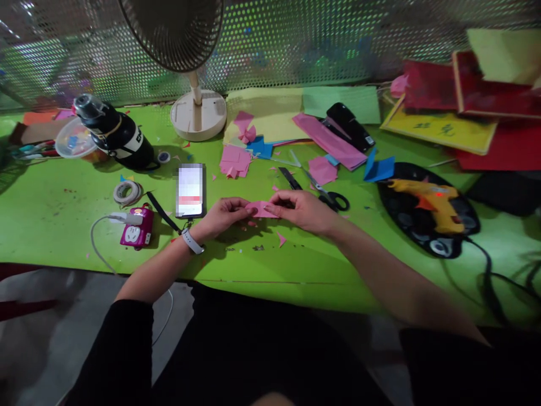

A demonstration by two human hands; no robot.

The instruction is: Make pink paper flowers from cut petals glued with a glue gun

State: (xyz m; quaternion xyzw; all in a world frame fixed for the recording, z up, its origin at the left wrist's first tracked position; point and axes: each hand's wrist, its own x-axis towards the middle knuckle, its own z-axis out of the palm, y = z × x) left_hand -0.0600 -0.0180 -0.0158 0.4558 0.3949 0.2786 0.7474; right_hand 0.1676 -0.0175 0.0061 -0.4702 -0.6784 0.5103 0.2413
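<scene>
A small folded pink paper [262,210] lies just above the green table [63,208], pinched at both ends. My left hand [224,216], with a white watch on the wrist, grips its left end with closed fingers. My right hand [302,210] presses and pinches its right end. Black-handled scissors [327,194] lie just behind my right hand. A phone [190,190] rests flat to the left of my left hand. Pink paper scraps [281,239] are scattered in front of my hands.
A desk fan [198,113] stands at the back centre, a black bottle [118,135] and tape rolls [127,192] at the left. A pink power socket [136,228] with a white cable sits near the front left. A yellow glue gun [429,198] lies on a black tray at right. Coloured paper sheets [333,141] cover the back.
</scene>
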